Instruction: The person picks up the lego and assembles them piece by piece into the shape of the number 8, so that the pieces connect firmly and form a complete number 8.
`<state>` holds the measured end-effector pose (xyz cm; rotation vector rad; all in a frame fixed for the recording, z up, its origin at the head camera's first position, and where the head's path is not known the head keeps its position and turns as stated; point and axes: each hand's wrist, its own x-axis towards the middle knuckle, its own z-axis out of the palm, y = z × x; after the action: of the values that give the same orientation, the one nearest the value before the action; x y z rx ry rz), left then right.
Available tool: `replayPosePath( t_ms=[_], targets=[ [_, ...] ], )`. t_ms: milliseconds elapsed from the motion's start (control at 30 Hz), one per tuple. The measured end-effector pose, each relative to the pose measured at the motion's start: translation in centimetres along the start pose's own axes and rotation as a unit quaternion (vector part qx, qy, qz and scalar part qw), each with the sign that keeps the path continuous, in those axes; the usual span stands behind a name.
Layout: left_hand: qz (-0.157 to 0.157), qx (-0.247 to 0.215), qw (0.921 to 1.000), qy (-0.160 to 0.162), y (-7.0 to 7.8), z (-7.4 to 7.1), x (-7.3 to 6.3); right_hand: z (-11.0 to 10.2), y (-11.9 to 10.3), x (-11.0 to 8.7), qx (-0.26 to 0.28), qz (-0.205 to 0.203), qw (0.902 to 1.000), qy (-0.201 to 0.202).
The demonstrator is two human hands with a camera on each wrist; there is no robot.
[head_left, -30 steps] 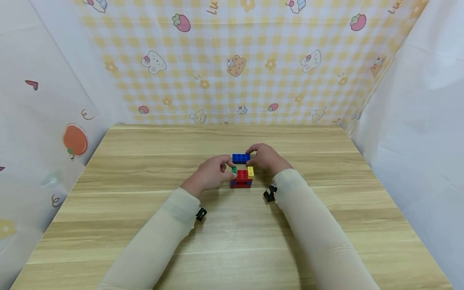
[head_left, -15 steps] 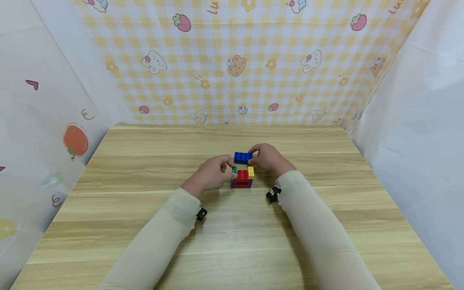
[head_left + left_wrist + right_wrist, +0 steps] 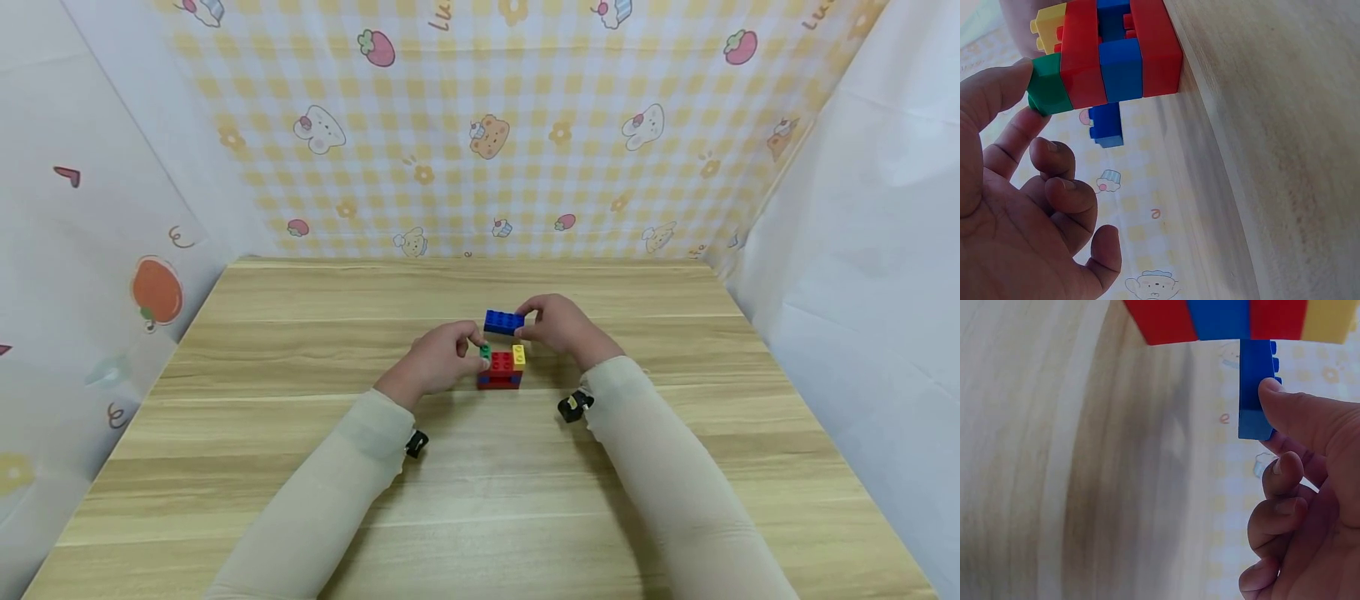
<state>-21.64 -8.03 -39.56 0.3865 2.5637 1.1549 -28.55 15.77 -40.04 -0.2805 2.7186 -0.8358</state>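
Note:
My left hand [image 3: 435,360] pinches a small green brick [image 3: 1050,84] between thumb and index finger, at the top left of a toy-brick stack. The stack has a lower red brick [image 3: 1159,50], small blue bricks [image 3: 1121,69] in the middle layer with a gap between, and an upper red brick [image 3: 1083,56]. At its top right sits a yellow brick [image 3: 518,357]. Behind the stack, apart from it, a long blue brick [image 3: 501,322] is held off the table by its right end, between the thumb and index finger of my right hand [image 3: 558,323].
The stack stands on a wood-grain table [image 3: 480,500]. A yellow checked cloth [image 3: 480,200] hangs behind the table, with white cloths on both sides. A small black device [image 3: 576,406] sits at each wrist.
The right hand has moved slightly right and away with the long blue brick, which is now a little tilted. The left hand and the stack have stayed in place.

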Motion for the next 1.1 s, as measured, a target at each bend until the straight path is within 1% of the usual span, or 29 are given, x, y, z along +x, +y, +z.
replayPosePath(
  t_ms=[200,467,833,1100],
  targets=[
    [-0.006,-0.007,1.0,-0.001,0.0,0.0,-0.1,-0.5,-0.5,-0.7,-0.001,-0.01,0.9999,0.004],
    [-0.004,-0.007,1.0,-0.002,0.0,0.0,0.0,-1.2,-1.1,-1.7,0.001,-0.023,0.9997,0.01],
    [-0.01,-0.014,0.9998,0.002,0.1,0.1,0.0,-1.7,-1.2,-3.2,0.009,-0.059,0.9979,0.025],
    [-0.004,-0.012,0.9999,0.004,-0.1,0.2,0.2,-1.9,-1.1,-4.3,0.025,-0.068,0.997,0.027]
  ],
)
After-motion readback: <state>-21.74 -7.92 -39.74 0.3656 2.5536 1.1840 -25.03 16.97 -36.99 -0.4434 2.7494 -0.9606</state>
